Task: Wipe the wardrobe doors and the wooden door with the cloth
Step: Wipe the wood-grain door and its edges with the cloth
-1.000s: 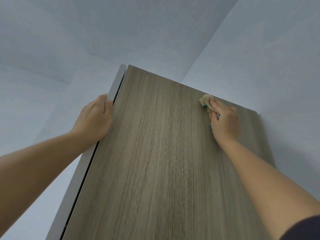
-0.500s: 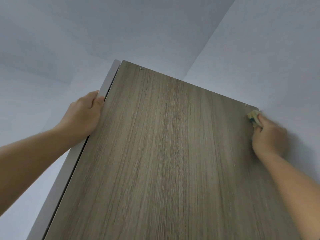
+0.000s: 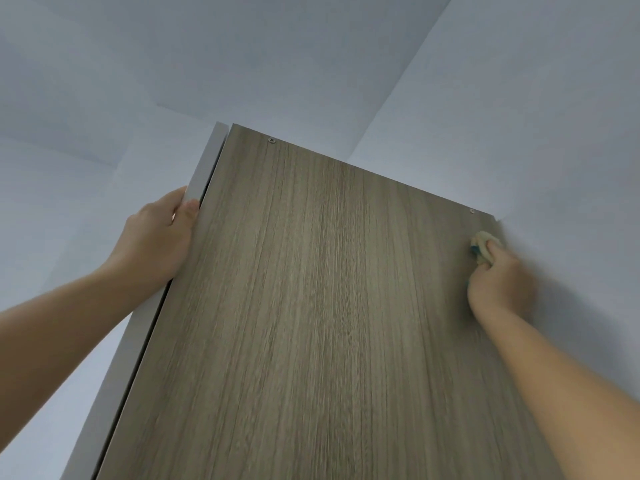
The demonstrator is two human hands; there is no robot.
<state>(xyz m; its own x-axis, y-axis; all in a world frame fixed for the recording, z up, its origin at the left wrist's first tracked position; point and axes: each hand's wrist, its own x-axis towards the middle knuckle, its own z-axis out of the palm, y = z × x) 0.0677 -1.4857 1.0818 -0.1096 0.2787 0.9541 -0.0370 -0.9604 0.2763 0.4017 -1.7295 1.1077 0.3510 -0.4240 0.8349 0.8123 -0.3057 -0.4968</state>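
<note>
Pale white walls and ceiling, viewed from below, meeting in plain corners. Item one: wood-grain wardrobe panel, tall, brown-grey, with vertical grain, filling the middle and lower frame; its top edge slopes down to the right. Item two: grey edge strip, running along the panel's left side with a thin dark gap between the two. Item three: left hand, bare forearm entering from lower left. Its fingers are curled over the strip's outer edge and the thumb lies on the strip's face beside the dark gap, so the strip is clasped between thumb and fingers. The wood-grain surface begins immediately right of the thumb. Item four: right hand, bare forearm entering from lower right, slightly motion-blurred, fingers curled narrowly around a cloth. Item five: the cloth, beige with a teal patch on its left side, bunched. It protrudes above the fingertips and is pressed to the panel face near the upper right corner, close to where panel meets wall. Item six: two small screw heads just under the top edge. The left screw is well above and right of the left fingers; the right screw is just above the cloth and right fingertips. Hands are well apart, one at each side of the panel.
</note>
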